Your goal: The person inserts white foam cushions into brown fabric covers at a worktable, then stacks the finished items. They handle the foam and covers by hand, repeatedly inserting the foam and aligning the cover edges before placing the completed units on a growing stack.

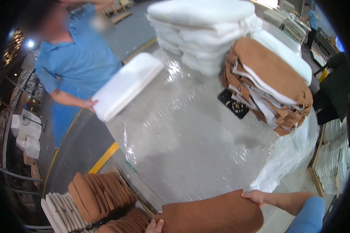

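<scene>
Low in the view, at the near edge of the wrapped table, I hold a brown fabric cushion cover (pixel 212 211) stretched between my hands. Its right end is rounded, and the left one has a notched corner. My left hand (pixel 154 226) pinches the left end, only partly in view. At the upper right corner, my right hand (pixel 255 197) grips the fabric between thumb and fingers. Toward the back right of the table lies a pile of similar brown covers (pixel 274 70) with pale undersides. A black patterned flat item (pixel 234 104) is beside that pile.
A tall stack of white pads (pixel 202 35) stands at the table's (pixel 190 143) far side. Across to the left, a person in blue (pixel 79 58) touches a white pad (pixel 128 85). Brown cushions (pixel 99 194) and pale ones (pixel 62 211) stand in rows at lower left.
</scene>
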The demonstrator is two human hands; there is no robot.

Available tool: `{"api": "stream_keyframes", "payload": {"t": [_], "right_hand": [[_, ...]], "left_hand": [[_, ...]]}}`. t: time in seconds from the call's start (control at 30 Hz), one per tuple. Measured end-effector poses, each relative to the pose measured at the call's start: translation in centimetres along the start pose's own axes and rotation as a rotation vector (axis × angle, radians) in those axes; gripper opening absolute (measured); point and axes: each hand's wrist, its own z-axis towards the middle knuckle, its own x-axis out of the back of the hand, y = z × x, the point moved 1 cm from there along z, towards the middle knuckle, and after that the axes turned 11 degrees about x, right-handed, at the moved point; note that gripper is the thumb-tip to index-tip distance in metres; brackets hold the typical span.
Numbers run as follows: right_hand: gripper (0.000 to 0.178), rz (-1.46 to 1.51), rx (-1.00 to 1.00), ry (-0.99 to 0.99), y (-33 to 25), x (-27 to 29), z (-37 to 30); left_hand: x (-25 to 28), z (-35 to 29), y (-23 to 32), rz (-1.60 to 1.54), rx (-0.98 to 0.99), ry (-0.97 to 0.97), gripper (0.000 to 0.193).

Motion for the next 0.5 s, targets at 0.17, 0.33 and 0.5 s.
{"api": "stream_keyframes", "payload": {"t": [0.17, 0.33, 0.5], "right_hand": [[0.059, -0.009, 0.105, 0.021, -1.0, -1.9, -3.4], [0.061, 0.076, 0.187, 0.082, 1.2, -1.6, -9.5], [0.06, 0.079, 0.207, -0.005, 3.3, -2.4, -12.2]], "left_hand": [[0.4, 2.6, -0.7, -0.145, 0.008, 0.041, 0.062], [1.5, 1.7, -1.7, 0.083, 0.074, 0.054, 0.067], [0.1, 1.4, -2.0, 0.172, -0.095, 0.106, 0.058]]}}
